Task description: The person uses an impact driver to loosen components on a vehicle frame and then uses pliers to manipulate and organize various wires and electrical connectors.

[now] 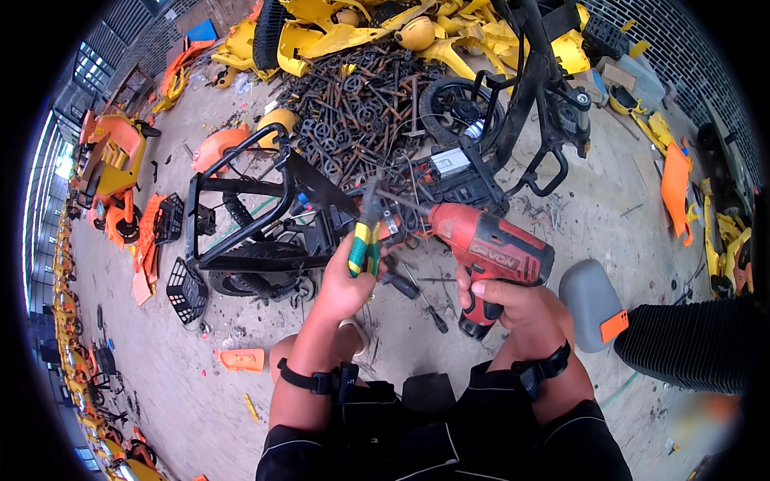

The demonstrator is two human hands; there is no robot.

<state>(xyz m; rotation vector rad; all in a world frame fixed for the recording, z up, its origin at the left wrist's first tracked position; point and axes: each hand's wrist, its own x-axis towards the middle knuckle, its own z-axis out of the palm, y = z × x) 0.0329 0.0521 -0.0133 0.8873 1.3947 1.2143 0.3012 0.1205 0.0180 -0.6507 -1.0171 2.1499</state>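
My left hand [345,287] is closed round a pair of pliers [360,247] with green and yellow handles, their jaws pointing away from me. In my right hand [513,303] is a red and black cordless power driver [493,244], its long bit reaching left toward the pliers' jaws. Both tools are over the middle of a stripped black scooter frame [341,196], among cables and exposed parts. What the bit tip and jaws touch is too small to tell. Below them on the floor lies a screwdriver [429,305] with a dark handle.
Beyond the frame rises a heap of rusty metal parts [353,104], with yellow body panels [337,40] behind. A wheel [461,108] is at the frame's far side. To my right are a grey seat [585,301] and a black ribbed object [682,345]; at left, a black basket [186,290].
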